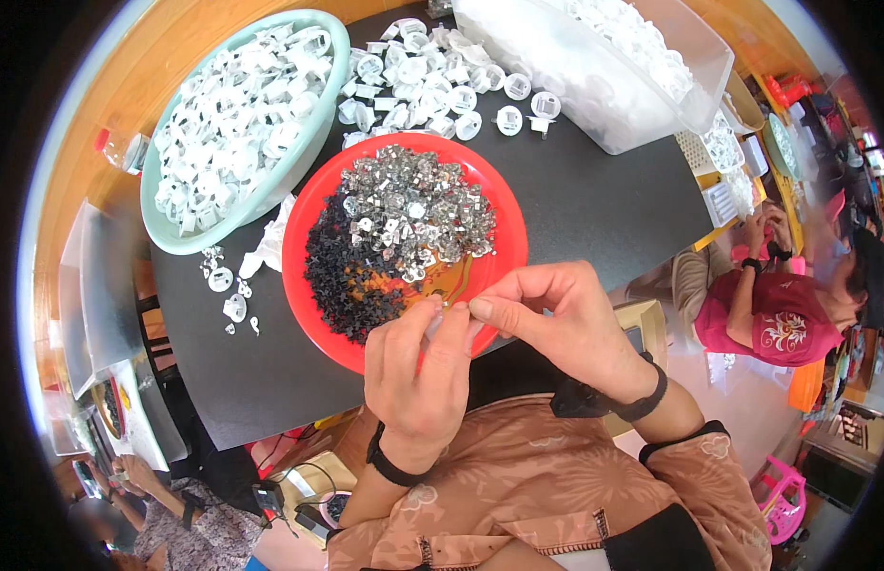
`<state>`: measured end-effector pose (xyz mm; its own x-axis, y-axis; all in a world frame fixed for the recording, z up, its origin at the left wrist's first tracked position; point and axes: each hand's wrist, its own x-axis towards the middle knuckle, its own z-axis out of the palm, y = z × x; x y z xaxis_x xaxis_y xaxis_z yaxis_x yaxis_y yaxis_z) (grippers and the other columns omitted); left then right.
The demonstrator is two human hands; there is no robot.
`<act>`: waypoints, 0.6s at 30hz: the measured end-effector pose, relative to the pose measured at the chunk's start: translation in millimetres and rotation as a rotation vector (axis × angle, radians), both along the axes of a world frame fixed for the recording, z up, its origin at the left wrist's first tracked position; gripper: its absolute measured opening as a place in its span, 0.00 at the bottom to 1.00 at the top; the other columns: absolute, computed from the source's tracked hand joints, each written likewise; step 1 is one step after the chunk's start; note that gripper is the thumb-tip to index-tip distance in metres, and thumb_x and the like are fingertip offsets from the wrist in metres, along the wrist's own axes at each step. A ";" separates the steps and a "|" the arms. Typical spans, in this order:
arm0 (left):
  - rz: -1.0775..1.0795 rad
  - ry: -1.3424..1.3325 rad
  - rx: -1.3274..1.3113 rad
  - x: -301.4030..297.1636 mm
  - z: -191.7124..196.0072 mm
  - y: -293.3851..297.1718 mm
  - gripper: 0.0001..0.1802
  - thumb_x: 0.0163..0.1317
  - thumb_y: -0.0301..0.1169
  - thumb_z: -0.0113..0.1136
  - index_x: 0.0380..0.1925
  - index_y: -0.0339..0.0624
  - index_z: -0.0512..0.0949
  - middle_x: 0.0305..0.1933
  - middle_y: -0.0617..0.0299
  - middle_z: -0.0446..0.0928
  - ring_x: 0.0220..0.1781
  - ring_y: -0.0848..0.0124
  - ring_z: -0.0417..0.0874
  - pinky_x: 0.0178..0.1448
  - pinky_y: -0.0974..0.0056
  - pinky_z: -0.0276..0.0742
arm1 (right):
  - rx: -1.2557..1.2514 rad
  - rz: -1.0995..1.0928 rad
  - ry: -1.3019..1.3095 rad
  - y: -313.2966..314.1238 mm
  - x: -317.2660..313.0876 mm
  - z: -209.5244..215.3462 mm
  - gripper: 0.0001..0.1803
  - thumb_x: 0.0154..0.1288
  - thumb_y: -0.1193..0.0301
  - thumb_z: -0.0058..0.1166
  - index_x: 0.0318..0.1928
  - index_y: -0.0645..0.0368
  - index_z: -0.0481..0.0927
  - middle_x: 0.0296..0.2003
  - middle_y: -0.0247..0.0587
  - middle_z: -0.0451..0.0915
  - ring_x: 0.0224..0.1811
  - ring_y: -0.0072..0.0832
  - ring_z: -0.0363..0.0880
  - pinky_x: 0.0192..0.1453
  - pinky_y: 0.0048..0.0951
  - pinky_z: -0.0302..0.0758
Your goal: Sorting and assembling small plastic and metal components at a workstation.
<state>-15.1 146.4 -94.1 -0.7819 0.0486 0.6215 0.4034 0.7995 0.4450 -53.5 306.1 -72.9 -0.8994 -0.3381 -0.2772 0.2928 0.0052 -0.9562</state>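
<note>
My left hand [418, 376] and my right hand [561, 314] meet over the near rim of a red plate [511, 224]. The left fingers are closed round a small whitish plastic part [434, 328], mostly hidden by them. Right thumb and forefinger pinch close against the left fingertips; whatever sits between them is too small to make out. In the plate, a heap of small shiny metal pieces [418, 200] lies toward the far side. A pile of small black parts [342, 276] fills the left side, with an orange-brown patch [448, 278] of plate surface beside it.
A pale green basin [339, 71] full of white plastic parts stands at the far left of the dark table [594, 209]. Loose white parts [423, 81] lie behind the plate. At the far right is a translucent bin [613, 124]. Other people sit at right and lower left.
</note>
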 end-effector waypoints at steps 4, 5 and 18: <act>-0.064 -0.122 0.266 -5.9 -0.8 -1.2 0.12 0.51 0.20 0.67 0.38 0.38 0.82 0.39 0.57 0.78 0.36 0.64 0.80 0.37 0.65 0.76 | -0.022 -0.025 0.087 1.9 3.3 2.9 0.09 0.67 0.71 0.57 0.39 0.65 0.84 0.25 0.25 0.79 0.27 0.08 0.69 0.28 0.16 0.67; -0.066 -0.123 0.264 -6.2 1.5 -1.2 0.12 0.51 0.20 0.67 0.38 0.38 0.82 0.39 0.57 0.78 0.36 0.64 0.80 0.37 0.65 0.76 | -0.023 -0.027 0.086 3.7 3.4 1.8 0.09 0.67 0.71 0.57 0.39 0.65 0.84 0.25 0.25 0.79 0.27 0.08 0.69 0.28 0.16 0.67; -0.227 -0.846 1.435 -6.1 11.1 3.1 0.07 0.64 0.23 0.56 0.39 0.33 0.81 0.35 0.65 0.79 0.34 0.80 0.73 0.41 0.73 0.69 | 0.486 -0.141 1.023 5.5 6.7 -2.5 0.08 0.51 0.75 0.65 0.34 0.57 0.82 0.28 0.32 0.80 0.26 0.28 0.76 0.38 0.30 0.66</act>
